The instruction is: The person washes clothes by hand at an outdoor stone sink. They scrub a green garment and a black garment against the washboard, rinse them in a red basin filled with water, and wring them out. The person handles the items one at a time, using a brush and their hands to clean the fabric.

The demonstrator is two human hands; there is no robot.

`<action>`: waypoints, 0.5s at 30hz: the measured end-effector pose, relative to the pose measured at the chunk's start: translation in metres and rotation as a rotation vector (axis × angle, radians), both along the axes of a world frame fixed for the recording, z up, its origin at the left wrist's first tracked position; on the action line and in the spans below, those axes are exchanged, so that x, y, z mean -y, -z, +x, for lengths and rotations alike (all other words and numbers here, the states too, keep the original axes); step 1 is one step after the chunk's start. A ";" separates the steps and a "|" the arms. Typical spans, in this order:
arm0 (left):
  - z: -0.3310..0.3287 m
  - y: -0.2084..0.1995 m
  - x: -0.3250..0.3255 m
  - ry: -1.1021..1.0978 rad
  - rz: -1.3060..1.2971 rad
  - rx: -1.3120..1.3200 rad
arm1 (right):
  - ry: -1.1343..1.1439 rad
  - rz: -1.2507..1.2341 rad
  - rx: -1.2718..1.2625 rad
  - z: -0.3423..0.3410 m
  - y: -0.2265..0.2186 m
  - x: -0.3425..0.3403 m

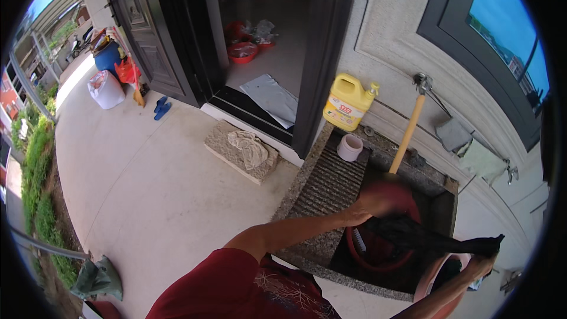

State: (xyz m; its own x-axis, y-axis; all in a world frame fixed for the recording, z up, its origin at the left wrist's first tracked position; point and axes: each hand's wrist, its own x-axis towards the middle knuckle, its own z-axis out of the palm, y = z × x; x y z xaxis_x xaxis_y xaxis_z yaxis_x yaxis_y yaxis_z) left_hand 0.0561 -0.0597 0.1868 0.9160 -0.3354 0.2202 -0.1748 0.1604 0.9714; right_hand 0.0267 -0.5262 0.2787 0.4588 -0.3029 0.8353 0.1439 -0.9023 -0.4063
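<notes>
A dark, wet-looking cloth [425, 235] stretches over a red basin [352, 242] in a stone sink [295, 201]. My right hand [481, 266] is closed around the cloth's right end, out past the sink's edge. At the cloth's other end, over the basin, is my left hand [375, 201]; motion blur smears its fingers, so its grip does not show. A brush with pale bristles [359, 241] lies at the basin's left side. Below my right hand stands a pinkish bucket [426, 280] with dark material in it, partly hidden by my forearm.
A yellow hose [407, 136] runs from the wall tap [422, 82] toward the basin. A yellow jug [348, 101] and a pale cup [350, 147] stand by the ribbed washboard [331, 180]. Left of the sink, a stone step [224, 145] bears a crumpled rag [248, 149] before the open doorway.
</notes>
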 end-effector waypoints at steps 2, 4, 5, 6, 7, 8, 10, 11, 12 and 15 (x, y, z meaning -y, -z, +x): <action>0.017 -0.014 0.067 0.156 -0.436 -0.197 | -0.273 0.443 0.019 -0.021 -0.060 0.026; 0.024 -0.026 0.101 0.103 -0.525 -0.219 | -0.750 1.182 0.225 -0.021 -0.079 0.022; 0.031 -0.014 0.108 0.050 -0.528 -0.386 | -0.708 1.231 0.274 -0.008 -0.071 0.002; 0.033 -0.020 0.125 0.024 -0.588 -0.524 | -0.722 1.229 0.268 -0.004 -0.071 -0.004; 0.033 -0.023 0.135 0.118 -0.677 -0.639 | -0.750 1.219 0.263 -0.005 -0.071 -0.003; 0.035 -0.025 0.140 0.231 -0.782 -0.732 | -0.855 1.205 0.216 -0.005 -0.064 -0.003; 0.040 -0.011 0.160 0.124 -0.744 -0.712 | -0.957 1.236 0.101 -0.003 -0.044 -0.010; 0.046 0.011 0.166 -0.050 -0.671 -0.660 | -0.964 1.296 0.038 0.004 -0.029 -0.020; 0.045 0.024 0.176 -0.139 -0.555 -0.636 | -0.942 1.314 -0.091 0.007 -0.008 -0.023; 0.057 0.111 0.158 -0.287 0.178 -0.679 | -0.456 0.979 -0.809 0.016 0.079 -0.036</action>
